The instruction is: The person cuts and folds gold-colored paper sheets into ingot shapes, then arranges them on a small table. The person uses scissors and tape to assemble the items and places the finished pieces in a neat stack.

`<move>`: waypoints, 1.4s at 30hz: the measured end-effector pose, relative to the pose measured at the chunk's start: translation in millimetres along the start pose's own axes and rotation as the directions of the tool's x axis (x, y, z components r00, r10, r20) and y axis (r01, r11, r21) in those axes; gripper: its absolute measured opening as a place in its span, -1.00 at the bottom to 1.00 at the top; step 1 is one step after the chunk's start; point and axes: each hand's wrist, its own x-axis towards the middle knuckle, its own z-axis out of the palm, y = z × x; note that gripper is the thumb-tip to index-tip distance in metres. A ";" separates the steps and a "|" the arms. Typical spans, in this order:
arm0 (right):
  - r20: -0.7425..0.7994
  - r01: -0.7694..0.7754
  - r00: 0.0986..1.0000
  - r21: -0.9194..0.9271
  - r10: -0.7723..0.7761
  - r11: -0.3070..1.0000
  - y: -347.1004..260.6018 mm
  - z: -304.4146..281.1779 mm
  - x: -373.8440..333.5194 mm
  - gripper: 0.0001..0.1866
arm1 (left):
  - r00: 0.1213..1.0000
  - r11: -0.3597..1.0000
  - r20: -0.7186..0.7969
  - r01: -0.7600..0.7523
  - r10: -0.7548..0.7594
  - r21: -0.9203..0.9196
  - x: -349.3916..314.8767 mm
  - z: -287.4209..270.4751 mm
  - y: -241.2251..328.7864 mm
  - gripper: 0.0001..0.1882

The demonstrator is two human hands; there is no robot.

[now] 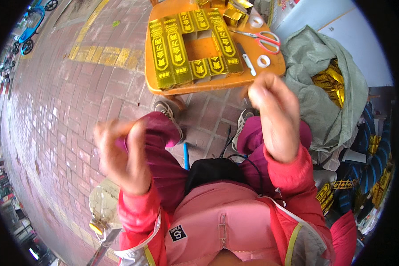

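Observation:
My left hand is raised over my left thigh, its fingers curled and thumb and forefinger brought together. Motion smears it somewhat, and anything pinched there is too small to make out. Higher up, my right hand is closed near the front edge of the wooden seat; its grip contents are hidden too. On that seat lies a square frame of shiny gold printed paper strips with an open middle. Beside it are red-handled scissors, a white-handled knife and a roll of tape.
Another tape roll and folded gold paper pieces sit at the seat's far side. A grey-green woven sack holding gold paper stands at the right. A blue two-wheeler is parked far left on the brick pavement.

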 end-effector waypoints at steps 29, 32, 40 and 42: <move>-0.035 0.333 0.826 -0.775 -0.563 0.537 113.3 -24.4 96.5 -0.85 | 0.962 0.994 0.273 -0.004 -0.025 0.106 56.6 102.5 -107.7 -0.76; -0.037 0.337 0.824 -0.769 -0.565 0.543 113.2 -23.9 97.1 -0.85 | 0.964 0.994 0.267 -0.009 -0.019 0.106 56.9 102.9 -105.7 -0.76; 0.001 0.362 0.801 -0.797 -0.598 0.484 113.7 -24.6 96.2 -0.84 | 0.963 0.986 0.269 -0.060 0.016 0.155 56.5 103.1 -103.8 -0.76; 0.006 0.363 0.798 -0.802 -0.602 0.474 113.0 -23.9 95.9 -0.84 | 0.964 0.987 0.265 -0.058 0.017 0.149 56.0 103.2 -103.6 -0.76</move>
